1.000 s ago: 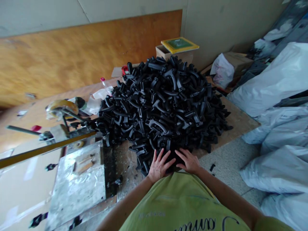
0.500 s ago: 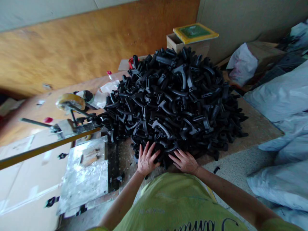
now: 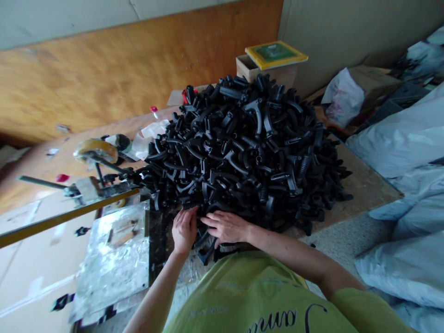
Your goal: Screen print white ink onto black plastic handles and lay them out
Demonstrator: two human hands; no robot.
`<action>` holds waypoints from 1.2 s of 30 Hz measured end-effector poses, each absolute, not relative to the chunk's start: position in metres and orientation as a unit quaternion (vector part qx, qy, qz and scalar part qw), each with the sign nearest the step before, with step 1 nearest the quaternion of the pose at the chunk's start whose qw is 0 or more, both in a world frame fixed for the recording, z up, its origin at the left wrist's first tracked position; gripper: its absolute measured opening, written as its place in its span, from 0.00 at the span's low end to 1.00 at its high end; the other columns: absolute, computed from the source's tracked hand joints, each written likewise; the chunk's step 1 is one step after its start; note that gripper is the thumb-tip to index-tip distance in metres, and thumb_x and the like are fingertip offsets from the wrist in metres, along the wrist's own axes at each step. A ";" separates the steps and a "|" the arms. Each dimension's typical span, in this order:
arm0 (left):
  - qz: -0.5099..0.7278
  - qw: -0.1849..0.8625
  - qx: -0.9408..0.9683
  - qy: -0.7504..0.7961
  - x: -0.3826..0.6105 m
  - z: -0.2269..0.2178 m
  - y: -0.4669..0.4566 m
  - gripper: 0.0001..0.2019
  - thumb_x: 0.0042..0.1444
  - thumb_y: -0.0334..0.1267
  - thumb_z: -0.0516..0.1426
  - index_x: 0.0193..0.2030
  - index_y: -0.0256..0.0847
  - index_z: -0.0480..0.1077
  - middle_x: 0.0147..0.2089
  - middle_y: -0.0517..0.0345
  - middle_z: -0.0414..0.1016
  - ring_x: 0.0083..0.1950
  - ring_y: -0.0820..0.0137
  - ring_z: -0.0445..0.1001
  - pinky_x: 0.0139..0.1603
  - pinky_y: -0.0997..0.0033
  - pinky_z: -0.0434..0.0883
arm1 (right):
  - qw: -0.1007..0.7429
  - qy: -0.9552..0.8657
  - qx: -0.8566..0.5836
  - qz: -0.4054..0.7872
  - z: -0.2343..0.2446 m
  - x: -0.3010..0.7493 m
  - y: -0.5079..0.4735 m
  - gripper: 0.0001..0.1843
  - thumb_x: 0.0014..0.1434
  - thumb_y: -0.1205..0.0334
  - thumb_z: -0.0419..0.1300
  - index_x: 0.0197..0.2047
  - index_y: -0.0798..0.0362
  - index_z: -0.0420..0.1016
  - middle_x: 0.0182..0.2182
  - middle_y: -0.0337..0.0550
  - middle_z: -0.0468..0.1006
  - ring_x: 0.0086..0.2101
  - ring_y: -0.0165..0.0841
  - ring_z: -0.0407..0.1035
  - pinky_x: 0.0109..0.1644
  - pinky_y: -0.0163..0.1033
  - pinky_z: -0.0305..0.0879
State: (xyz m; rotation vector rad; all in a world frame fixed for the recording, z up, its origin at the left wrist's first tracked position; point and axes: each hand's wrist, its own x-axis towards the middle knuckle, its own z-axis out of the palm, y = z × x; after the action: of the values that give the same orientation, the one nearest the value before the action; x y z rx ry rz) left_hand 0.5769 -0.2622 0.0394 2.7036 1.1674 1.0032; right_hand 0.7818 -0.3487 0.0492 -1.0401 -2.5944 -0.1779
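While our left hand (image 3: 185, 231) curls (can't tell if gripping), right hand (image 3: 227, 226) lies fingers loosely extended, no hold visible; black parts (image 3: 237, 163), heaped mid-frame, could slide if base disturbed.

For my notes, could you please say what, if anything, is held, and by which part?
I cannot tell: the left hand curls at the pile of black parts, the right hand lies beside it, and any hold is hidden.
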 end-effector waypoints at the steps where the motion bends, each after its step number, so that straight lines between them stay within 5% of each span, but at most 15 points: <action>1: 0.361 0.009 0.847 0.391 0.584 0.046 -0.269 0.13 0.64 0.34 0.51 0.53 0.38 0.70 0.47 0.48 0.78 0.49 0.65 0.76 0.57 0.58 0.69 | 0.193 -0.913 -0.348 -0.090 0.055 0.790 -0.356 0.24 0.64 0.43 0.53 0.44 0.55 0.77 0.60 0.48 0.69 0.58 0.38 0.61 0.60 0.42 0.60; 5: 0.362 -0.031 0.889 0.280 0.639 0.063 -0.305 0.22 0.58 0.39 0.60 0.59 0.48 0.67 0.61 0.46 0.69 0.66 0.54 0.62 0.66 0.40 0.55 | 0.252 -0.824 -0.468 -0.196 0.071 0.858 -0.400 0.19 0.65 0.52 0.56 0.56 0.49 0.72 0.60 0.44 0.69 0.62 0.39 0.56 0.69 0.52 0.46; 8: 0.272 -0.035 0.932 0.238 0.684 0.064 -0.310 0.25 0.53 0.50 0.62 0.58 0.56 0.70 0.66 0.49 0.64 0.71 0.46 0.53 0.67 0.32 0.46 | 0.216 -0.716 -0.636 -0.191 0.076 0.910 -0.410 0.29 0.60 0.49 0.61 0.63 0.43 0.66 0.65 0.47 0.62 0.65 0.49 0.50 0.67 0.66 0.39; 16: 0.239 -0.061 0.909 0.337 0.705 0.082 -0.243 0.29 0.50 0.63 0.57 0.52 0.44 0.73 0.69 0.43 0.59 0.71 0.40 0.50 0.65 0.26 0.45 | 0.190 -0.737 -0.613 -0.211 0.085 0.941 -0.340 0.35 0.58 0.42 0.60 0.67 0.34 0.57 0.68 0.44 0.56 0.67 0.55 0.42 0.65 0.71 0.39; 23: 0.227 -0.041 0.901 0.367 0.711 0.084 -0.226 0.28 0.55 0.60 0.55 0.52 0.40 0.70 0.73 0.41 0.48 0.73 0.42 0.44 0.64 0.27 0.49 | 0.184 -0.779 -0.578 -0.157 0.114 0.960 -0.306 0.37 0.57 0.38 0.59 0.67 0.39 0.59 0.70 0.42 0.49 0.68 0.52 0.36 0.67 0.66 0.38; 29: 0.241 -0.012 0.913 0.329 0.692 0.086 -0.248 0.21 0.58 0.49 0.57 0.55 0.40 0.68 0.73 0.42 0.49 0.73 0.45 0.47 0.65 0.32 0.52 | 0.137 -0.809 -0.563 -0.102 0.123 0.953 -0.343 0.49 0.46 0.44 0.71 0.67 0.46 0.59 0.71 0.47 0.45 0.69 0.52 0.33 0.69 0.65 0.33; 36: 0.342 -0.014 0.896 0.283 0.696 0.089 -0.269 0.21 0.58 0.31 0.53 0.60 0.37 0.64 0.72 0.38 0.50 0.74 0.49 0.43 0.67 0.34 0.49 | 0.217 -0.764 -0.592 -0.138 0.134 0.970 -0.352 0.39 0.53 0.39 0.63 0.64 0.44 0.65 0.70 0.46 0.51 0.69 0.51 0.35 0.68 0.66 0.38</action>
State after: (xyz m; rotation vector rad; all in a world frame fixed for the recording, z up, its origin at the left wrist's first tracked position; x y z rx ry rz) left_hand 0.6957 -0.2693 0.0885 2.8407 0.8985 1.0843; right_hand 0.9696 -0.3523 0.1345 -1.6393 -2.1155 -0.3834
